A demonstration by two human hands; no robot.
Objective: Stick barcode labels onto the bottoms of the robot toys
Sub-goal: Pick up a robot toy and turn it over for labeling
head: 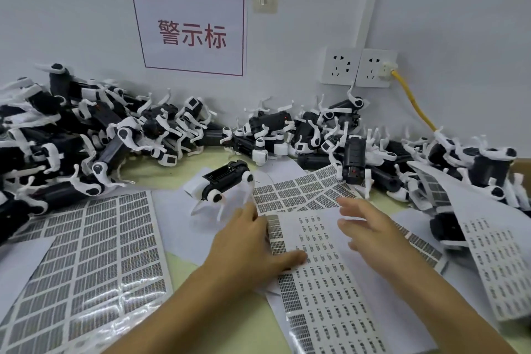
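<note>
nearest label sheet (pixel 330 282) is pinned flat under the relaxed, straight-fingered left hand (pixel 253 241), likely to steady it for peeling, while the right hand (pixel 370 227) hovers released above it, grasping nothing; one robot toy (pixel 227 181) lies just beyond, underside up.

White rectangular red-bordered paper sign (pixel 191 31) on wall, beyond both hands: red characters "警示标". Print on barcode label sheets under hands: too small to read.
</note>
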